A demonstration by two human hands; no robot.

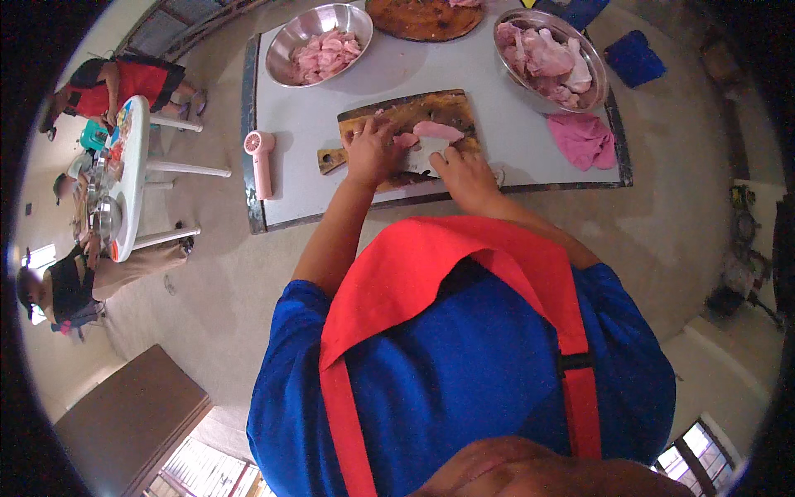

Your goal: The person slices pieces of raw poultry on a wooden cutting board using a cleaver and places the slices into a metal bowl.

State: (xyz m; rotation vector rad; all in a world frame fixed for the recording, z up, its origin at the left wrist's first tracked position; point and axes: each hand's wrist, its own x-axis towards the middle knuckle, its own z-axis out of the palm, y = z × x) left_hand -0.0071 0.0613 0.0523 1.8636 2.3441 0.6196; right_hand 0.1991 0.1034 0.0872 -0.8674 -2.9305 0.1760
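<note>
A worn wooden cutting board [410, 112] with a short handle lies before me on the table. On it rest a longer strip of raw chicken [438, 131] and a smaller raw chicken piece [407, 140]. My left hand [372, 149] curls over the board's left part, its fingertips holding the smaller piece. Low on the right side, my right hand [466, 174] grips a knife whose broad pale blade [425, 155] lies between both hands. The knife's handle is mostly hidden under my palm.
A steel bowl of cut meat [326, 56] stands far left, another bowl of chicken pieces [546, 65] far right. Around them are a round wooden board [425, 22], a pink handheld fan [261, 164] and a pink cloth [584, 140]. People work at a white table [140, 180] leftward.
</note>
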